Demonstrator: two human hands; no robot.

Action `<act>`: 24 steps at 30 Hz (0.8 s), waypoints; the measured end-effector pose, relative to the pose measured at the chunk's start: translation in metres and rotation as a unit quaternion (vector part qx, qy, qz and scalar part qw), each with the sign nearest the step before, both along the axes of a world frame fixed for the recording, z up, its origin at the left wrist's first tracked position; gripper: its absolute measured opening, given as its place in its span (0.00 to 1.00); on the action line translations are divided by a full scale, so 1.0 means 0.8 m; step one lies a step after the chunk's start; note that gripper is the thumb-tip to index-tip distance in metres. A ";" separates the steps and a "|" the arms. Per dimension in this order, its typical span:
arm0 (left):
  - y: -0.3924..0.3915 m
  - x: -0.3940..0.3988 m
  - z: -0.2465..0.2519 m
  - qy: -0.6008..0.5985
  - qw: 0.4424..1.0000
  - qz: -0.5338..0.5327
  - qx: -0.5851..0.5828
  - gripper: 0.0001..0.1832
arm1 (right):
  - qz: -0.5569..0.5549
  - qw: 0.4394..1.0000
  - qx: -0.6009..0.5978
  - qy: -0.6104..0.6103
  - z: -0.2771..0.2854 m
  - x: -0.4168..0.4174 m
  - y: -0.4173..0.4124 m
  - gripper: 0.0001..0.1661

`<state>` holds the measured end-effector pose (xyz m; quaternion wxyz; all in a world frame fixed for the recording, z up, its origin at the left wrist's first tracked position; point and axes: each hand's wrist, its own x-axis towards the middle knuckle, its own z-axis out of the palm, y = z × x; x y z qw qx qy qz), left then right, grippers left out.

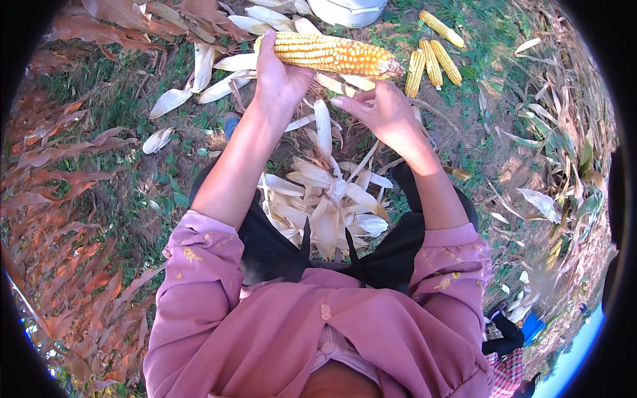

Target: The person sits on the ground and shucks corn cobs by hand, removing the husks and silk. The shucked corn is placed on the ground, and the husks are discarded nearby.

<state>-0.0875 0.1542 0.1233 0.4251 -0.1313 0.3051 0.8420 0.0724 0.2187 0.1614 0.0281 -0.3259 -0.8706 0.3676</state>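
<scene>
A husked ear of yellow corn [331, 53] lies across my left hand [281, 77], its thumb over the left end and the palm beneath. The kernels are bare, and the right end is brownish and rough. My right hand [390, 107] is just below that end, thumb and forefinger a little apart, with nothing seen between them. Whether its knuckles touch the ear is hard to tell. Under both hands, a heap of dry pale corn husks [323, 199] covers the ground between my legs.
Several bare corn cobs [432, 64] lie on the weedy soil at upper right. A white container [348, 11] stands at the top. Dry corn leaves [74, 199] crowd the left side, and stalks [572, 124] the right. Another person [505, 358] is at lower right.
</scene>
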 end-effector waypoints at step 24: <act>-0.002 -0.001 0.012 -0.035 0.996 -0.084 -0.013 0.28 | -0.042 0.928 -0.232 0.288 -0.011 0.001 0.002 0.14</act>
